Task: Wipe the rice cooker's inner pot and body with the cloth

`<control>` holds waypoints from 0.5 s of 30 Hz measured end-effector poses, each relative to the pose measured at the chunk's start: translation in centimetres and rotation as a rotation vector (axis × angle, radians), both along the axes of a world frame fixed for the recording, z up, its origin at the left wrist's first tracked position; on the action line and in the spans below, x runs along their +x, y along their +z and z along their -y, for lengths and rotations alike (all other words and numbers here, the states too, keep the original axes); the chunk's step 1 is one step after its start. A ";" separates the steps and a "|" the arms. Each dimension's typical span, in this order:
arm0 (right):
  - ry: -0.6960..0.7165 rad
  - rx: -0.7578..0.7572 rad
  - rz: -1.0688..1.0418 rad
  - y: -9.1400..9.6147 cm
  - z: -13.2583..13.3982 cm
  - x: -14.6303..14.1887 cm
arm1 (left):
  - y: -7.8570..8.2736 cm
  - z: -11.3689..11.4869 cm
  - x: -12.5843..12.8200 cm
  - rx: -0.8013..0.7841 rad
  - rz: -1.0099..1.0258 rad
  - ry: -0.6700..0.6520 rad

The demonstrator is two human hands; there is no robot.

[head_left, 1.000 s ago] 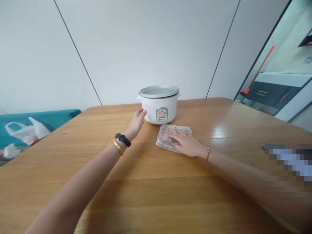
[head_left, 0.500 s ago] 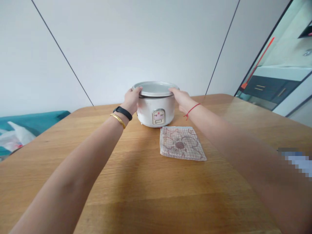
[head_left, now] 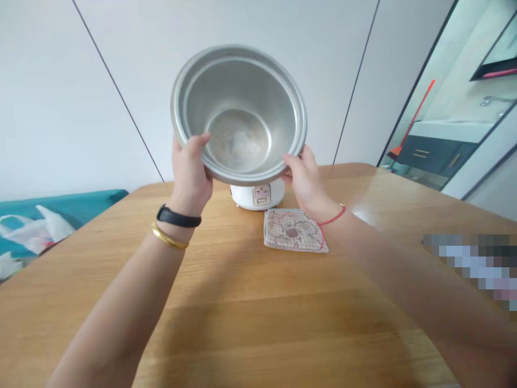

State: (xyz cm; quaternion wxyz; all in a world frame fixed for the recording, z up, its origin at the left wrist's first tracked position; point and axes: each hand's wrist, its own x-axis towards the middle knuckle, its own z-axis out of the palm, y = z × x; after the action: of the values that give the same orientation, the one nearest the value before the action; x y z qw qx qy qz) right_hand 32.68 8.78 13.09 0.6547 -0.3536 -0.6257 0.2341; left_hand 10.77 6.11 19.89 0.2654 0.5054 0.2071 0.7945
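Observation:
A silver metal inner pot (head_left: pixel 242 108) from a rice cooker is held up in the air, its open mouth tilted toward me. Nothing shows inside it but a worn, slightly stained bottom. My left hand (head_left: pixel 191 170) grips its lower left rim, thumb hooked over the inside. On the lower right rim, my right hand (head_left: pixel 305 178) holds on with the thumb on top and the fingers behind. Beneath and beyond the pot stands the white rice cooker body (head_left: pixel 258 196), its upper part hidden by the pot. A folded checked cloth with a flower pattern (head_left: pixel 293 231) lies in front of it.
The wooden table (head_left: pixel 242 302) reaches a pale panelled wall (head_left: pixel 133 48). At left is a teal seat (head_left: pixel 89 202) with white plastic bags (head_left: pixel 40 229). A blurred-out item (head_left: pixel 472 264) is at the right. Beyond a doorway stand an orange broom (head_left: pixel 414 118) and a dark cabinet (head_left: pixel 432 156).
Both hands have lifted the inner pot out of the cooker body and tipped it toward me. It is now higher and closer. The cooker and cloth stay on the table.

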 end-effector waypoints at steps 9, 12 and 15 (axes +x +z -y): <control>-0.398 -0.695 1.039 -11.1 5.8 2.4 | -8.6 9.9 -5.8 -0.321 0.049 0.201; -0.434 -0.520 0.984 -12.0 6.0 3.1 | -10.8 10.7 -6.3 -0.347 -0.017 0.232; -0.487 -0.291 0.789 -11.0 7.6 2.8 | -12.1 10.8 -6.1 -0.361 -0.104 0.232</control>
State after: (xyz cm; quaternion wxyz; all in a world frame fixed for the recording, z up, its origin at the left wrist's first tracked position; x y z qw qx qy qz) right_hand 35.46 1.18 2.12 0.3472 -0.6393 -0.6860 0.0074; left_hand 4.66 -4.64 7.76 0.2475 0.4628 0.4161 0.7425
